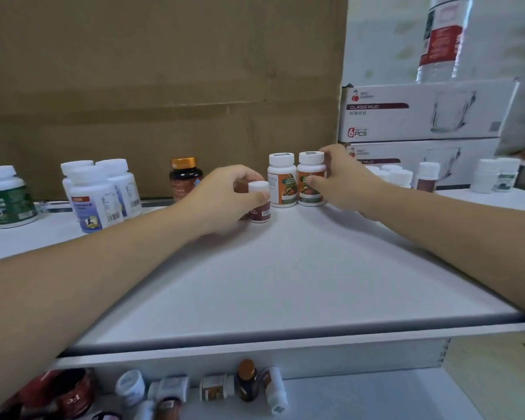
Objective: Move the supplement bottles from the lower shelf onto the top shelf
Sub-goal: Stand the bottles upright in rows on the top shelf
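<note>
The left grip (225, 198) is closed round the white cap of a small maroon-labelled bottle (259, 209), fingers curled over the far side and the thumb pressed on the near side. That bottle is upright, its base down on the white top shelf (285, 283), so it sits at the fingertip end of the grip, below and to the right of the palm.

The right grip (343, 180) holds an orange-labelled bottle (310, 189): the thumb lies across the front of the label, the fingers wrap behind the cap. This bottle is upright too, to the left of the palm, and it stands side by side with a second orange-labelled bottle (282, 181), the two touching or nearly so. The maroon one is just beside that pair, nearer the camera.

Further left on the top shelf are an amber bottle with a gold cap (185, 180), a cluster of blue-labelled bottles (97, 195) and a green-labelled jar (6, 198). Down on the lower shelf (376, 395) several more bottles (247, 381) lie or stand in a loose row.
</note>
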The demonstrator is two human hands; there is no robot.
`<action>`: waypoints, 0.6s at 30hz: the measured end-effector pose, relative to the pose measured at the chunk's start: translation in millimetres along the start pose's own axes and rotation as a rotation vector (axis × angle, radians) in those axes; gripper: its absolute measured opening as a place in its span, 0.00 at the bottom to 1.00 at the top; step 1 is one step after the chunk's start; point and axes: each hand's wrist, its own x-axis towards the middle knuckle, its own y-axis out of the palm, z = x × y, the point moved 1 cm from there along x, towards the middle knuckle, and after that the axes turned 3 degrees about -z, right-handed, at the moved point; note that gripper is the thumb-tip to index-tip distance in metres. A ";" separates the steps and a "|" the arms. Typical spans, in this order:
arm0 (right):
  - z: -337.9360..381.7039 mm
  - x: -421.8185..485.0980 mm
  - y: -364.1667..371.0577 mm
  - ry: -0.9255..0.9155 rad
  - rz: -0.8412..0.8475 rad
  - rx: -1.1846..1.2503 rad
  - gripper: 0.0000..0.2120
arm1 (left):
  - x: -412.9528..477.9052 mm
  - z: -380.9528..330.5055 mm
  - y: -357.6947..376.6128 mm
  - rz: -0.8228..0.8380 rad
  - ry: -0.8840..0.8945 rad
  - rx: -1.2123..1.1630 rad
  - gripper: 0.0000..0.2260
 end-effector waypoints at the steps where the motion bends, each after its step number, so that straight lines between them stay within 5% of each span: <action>1: 0.2 0.2 0.0 0.000 0.003 -0.004 0.23 | -0.7 0.5 -0.1 -0.004 0.001 -0.002 0.08; 8: 9.4 -13.7 -17.9 0.039 0.115 -0.191 0.18 | -13.1 -14.9 -2.6 0.014 0.021 -0.015 0.07; 12: -0.8 -52.0 -54.1 -0.100 0.276 -0.399 0.19 | -15.6 -50.1 1.7 0.080 0.078 0.040 0.06; 18: -75.8 -78.9 -121.2 -0.072 0.218 -0.506 0.14 | -7.8 -106.9 53.2 0.164 0.181 0.067 0.07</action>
